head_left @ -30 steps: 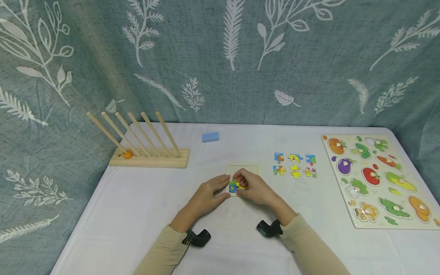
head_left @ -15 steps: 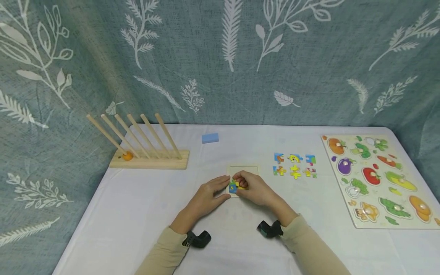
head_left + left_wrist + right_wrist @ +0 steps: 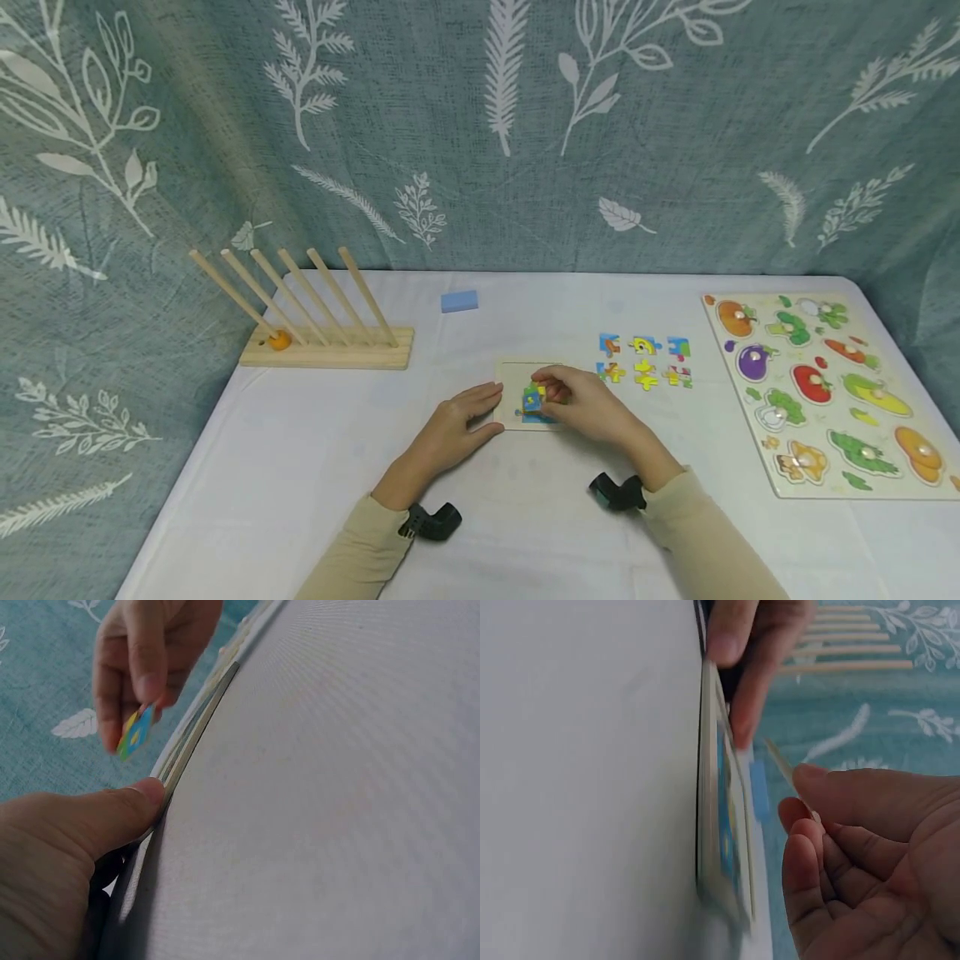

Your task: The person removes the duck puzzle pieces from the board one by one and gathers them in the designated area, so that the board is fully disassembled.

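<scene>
A small square wooden puzzle tray lies on the white table in front of the person. My left hand rests at its left side, fingers extended, and the thumb touches the tray's edge in the left wrist view. Above the tray, my right hand pinches a blue, green and yellow jigsaw piece between thumb and fingers. The left wrist view shows this jigsaw piece tilted and raised off the tray. Blue puzzle parts lie inside the tray, partly hidden by the right hand and held piece.
Several loose jigsaw pieces lie in two rows right of the tray. A vegetable peg board fills the right side. At the left stands a wooden peg rack with an orange bead. A blue block sits farther back.
My right hand has lifted the pinched jigsaw piece and moved right with it, uncovering the tray's left part. The left hand has stayed in place.
</scene>
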The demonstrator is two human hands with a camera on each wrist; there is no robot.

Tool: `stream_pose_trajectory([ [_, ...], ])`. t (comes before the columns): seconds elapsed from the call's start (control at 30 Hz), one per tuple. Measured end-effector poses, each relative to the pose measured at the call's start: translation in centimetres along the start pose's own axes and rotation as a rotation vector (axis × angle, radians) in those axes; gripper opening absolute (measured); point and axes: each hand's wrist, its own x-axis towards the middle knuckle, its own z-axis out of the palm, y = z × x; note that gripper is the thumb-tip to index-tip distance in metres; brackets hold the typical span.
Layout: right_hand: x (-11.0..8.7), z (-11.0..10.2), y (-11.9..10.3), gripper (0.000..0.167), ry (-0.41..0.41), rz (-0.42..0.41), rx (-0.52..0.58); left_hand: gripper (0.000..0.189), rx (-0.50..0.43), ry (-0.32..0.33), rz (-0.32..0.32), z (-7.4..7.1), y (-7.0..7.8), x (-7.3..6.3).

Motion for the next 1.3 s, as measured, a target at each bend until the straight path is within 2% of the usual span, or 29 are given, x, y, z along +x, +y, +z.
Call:
stream_pose_trajectory([
  [0.13,-1.2,-1.4,1.3,0.037,0.022,0.018,-0.014,0.050,0.009,0.007,-0.003,0.1,0.1,0.0],
  [0.3,-3.1,-3.0,3.2,0.035,0.074,0.038,-0.018,0.050,-0.036,0.016,-0.002,0.0,0.2,0.0],
  [0.5,-4.7,-4.1,4.8,0.036,0.118,0.083,-0.017,0.051,-0.039,0.006,-0.004,-0.1,0.1,0.0],
  [0.8,-5.4,-4.5,5.7,0.037,0.130,0.095,-0.057,0.051,-0.038,-0.002,-0.008,0.0,0.1,0.1],
  [1.07,-5.5,-4.4,5.9,0.036,0.137,0.057,-0.094,0.051,-0.032,0.015,0.014,0.0,0.0,0.1],
  [1.3,-5.4,-4.3,6.0,0.038,0.140,0.047,-0.129,0.052,-0.037,0.006,-0.001,0.2,-0.3,0.0],
])
